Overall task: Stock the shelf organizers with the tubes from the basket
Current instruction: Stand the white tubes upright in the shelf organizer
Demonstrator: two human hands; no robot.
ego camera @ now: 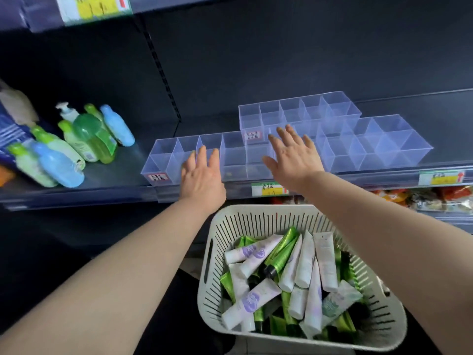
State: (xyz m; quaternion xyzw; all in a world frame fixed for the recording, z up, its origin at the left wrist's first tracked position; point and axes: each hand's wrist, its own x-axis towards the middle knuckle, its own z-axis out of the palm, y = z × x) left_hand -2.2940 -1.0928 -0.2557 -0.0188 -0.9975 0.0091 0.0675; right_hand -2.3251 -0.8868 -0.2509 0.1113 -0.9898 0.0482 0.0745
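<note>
Tubes (291,275), white and green, basket-heaped (215,234)

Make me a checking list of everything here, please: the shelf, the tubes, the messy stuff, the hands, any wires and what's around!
Surface: dark shelf, price tags on its front edge.
Job's things: clear organizers, every compartment looks empty; white and green tubes piled in the white basket below the shelf.
Clutter: green and blue bottles leaning at the shelf's left.
Hands: left hand and right hand open, fingers spread over the organizers, holding nothing.
Cables: nothing seen.
Surroundings: packaged goods on the lower shelf, blurred.
</note>
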